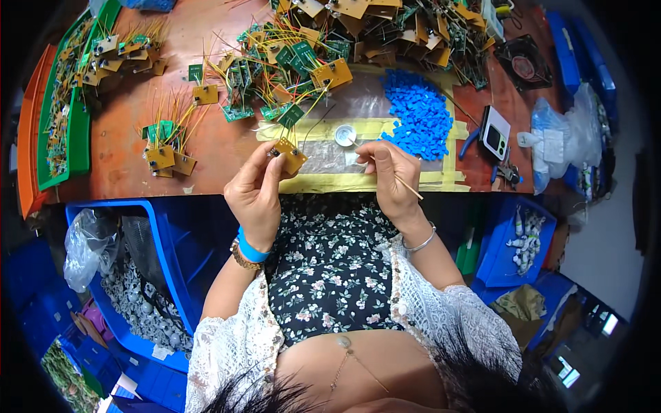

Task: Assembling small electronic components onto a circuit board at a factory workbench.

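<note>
Between the thumb and fingers of my left hand (256, 180) is a small tan circuit board (292, 158), with black parts on it. A green board (291, 115) rises just beyond it, seemingly joined by wires. My right hand (394, 175) pinches a thin wooden stick (409, 187). The stick's far tip points at a small round white dish (345, 135), which has something pale inside; whether the tip touches it I cannot tell. Small blue pieces (417, 117) lie in a loose heap right beyond my right hand. Yellow tape (330, 183) frames the clear sheet under the dish.
Heaped wired boards (275, 76) cover the far table, with another cluster (165, 153) to the left. A green tray (82, 138) stands at the left edge. Right of the heap are a phone (494, 132), blue-handled pliers (469, 143) and a black fan (523, 63). Blue bins (172, 255) flank my lap.
</note>
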A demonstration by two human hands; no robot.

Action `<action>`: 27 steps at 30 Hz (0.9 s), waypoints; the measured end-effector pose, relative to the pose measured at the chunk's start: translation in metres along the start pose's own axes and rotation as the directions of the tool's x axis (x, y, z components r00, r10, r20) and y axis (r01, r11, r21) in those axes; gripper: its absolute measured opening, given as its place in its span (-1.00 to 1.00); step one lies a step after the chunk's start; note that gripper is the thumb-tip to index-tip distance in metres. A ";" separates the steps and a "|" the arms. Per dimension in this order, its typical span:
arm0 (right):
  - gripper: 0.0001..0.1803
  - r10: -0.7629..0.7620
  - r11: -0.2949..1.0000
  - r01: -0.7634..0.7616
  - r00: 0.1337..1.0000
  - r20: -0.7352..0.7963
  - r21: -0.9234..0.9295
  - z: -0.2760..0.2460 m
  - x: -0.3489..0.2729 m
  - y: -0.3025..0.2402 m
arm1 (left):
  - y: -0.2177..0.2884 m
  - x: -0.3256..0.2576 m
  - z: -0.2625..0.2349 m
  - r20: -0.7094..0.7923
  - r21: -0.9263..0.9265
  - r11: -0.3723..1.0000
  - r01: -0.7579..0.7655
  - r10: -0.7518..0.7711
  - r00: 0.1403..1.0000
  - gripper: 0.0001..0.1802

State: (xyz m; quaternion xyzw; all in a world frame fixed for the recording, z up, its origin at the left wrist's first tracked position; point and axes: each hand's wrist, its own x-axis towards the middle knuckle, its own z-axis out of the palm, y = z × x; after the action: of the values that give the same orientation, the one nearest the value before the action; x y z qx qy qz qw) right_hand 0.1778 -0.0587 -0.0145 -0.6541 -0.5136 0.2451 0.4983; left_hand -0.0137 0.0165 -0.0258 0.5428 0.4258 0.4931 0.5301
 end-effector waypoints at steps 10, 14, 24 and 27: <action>-0.31 -0.124 0.963 0.105 0.990 0.062 0.247 0.003 -0.008 -0.023 | 0.004 0.000 0.007 0.236 -0.102 0.945 0.311 -0.281 0.930 -0.66; -0.27 -0.097 0.945 0.057 0.989 0.111 0.322 0.011 -0.008 -0.027 | 0.009 -0.002 0.009 0.329 -0.274 0.819 0.504 -0.413 0.849 -0.57; -0.38 -0.124 0.961 0.091 0.986 0.115 0.262 0.012 -0.005 -0.025 | 0.019 -0.007 0.014 0.359 -0.282 0.797 0.534 -0.428 0.829 -0.56; -0.55 -0.193 0.962 0.168 0.976 0.101 0.215 0.011 -0.008 -0.022 | 0.018 -0.006 0.013 0.370 -0.284 0.798 0.531 -0.419 0.829 -0.55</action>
State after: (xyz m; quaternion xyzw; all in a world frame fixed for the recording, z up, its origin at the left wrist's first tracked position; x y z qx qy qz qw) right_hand 0.1563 -0.0619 -0.0006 -0.5334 -0.5723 0.2896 0.5514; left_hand -0.0026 0.0074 -0.0076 0.3712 0.3649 0.3298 0.7875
